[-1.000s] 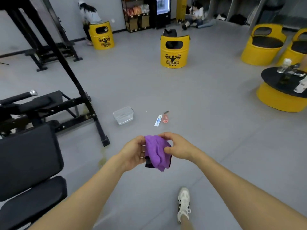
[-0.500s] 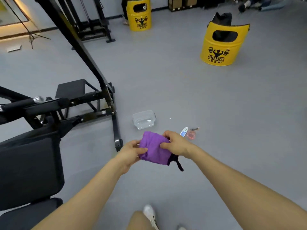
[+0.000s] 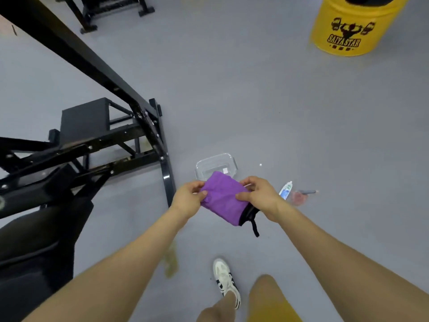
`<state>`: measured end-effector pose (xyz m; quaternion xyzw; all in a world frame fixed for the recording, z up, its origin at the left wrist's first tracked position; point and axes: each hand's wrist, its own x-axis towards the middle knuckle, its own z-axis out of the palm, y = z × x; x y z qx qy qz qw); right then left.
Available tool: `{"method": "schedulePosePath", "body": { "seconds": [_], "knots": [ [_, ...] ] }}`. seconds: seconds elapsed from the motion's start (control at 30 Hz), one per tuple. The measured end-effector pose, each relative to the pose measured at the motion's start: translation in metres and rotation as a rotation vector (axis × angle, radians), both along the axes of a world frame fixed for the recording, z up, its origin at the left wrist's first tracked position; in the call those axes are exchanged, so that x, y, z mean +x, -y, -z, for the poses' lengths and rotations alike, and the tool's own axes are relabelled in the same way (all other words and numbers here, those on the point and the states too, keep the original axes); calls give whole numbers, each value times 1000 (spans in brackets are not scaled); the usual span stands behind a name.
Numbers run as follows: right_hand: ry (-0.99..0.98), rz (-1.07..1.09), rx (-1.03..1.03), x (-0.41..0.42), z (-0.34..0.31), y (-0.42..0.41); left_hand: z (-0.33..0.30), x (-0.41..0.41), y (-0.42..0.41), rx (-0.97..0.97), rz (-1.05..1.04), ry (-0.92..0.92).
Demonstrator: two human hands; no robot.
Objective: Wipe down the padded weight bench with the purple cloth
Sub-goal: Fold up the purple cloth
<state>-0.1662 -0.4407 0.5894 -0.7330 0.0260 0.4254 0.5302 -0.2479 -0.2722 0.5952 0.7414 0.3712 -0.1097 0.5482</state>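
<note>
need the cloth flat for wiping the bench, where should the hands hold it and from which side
Judging by its pose, the purple cloth is best held where it is held now: the left hand pinches its left edge and the right hand its right edge, thumbs on top. It is folded into a pad, so outer-edge grips from opposite sides could let it be pulled open.

Even, diffuse light is falling on the grey floor (image 3: pixel 301 126); shadows are staying faint. Wide-angle distortion is bending the black frame (image 3: pixel 92 66) near the edges. Slight blur is softening the yellow barrel (image 3: pixel 348 31) and forearms.
</note>
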Motion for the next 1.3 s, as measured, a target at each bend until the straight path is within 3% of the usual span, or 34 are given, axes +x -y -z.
{"method": "schedulePosePath", "body": {
  "seconds": [0.2, 0.37, 0.6, 0.8, 0.93, 1.13, 1.3],
  "knots": [
    [-129, 24, -12, 87, 62, -63, 61, 76, -59, -94, -214, -72],
    [-217, -190, -47, 155, 127, -125, 125, 127, -107, -104, -337, -144],
    [-161, -271, -143, 228, 237, -197, 248, 163, -154, -153, -512, -187],
    [84, -426, -202, 269, 354, -266, 359, 185, -189, -197, -633, -234],
    [281, -512, -277, 286, 428, -310, 434, 206, -215, -147, -611, -242],
    [365, -574, -323, 294, 518, -355, 522, 222, -246, 48, -358, -295],
    [421, -545, -376, 299, 561, -361, 563, 237, -247, 69, -321, -333]
  ]
}}
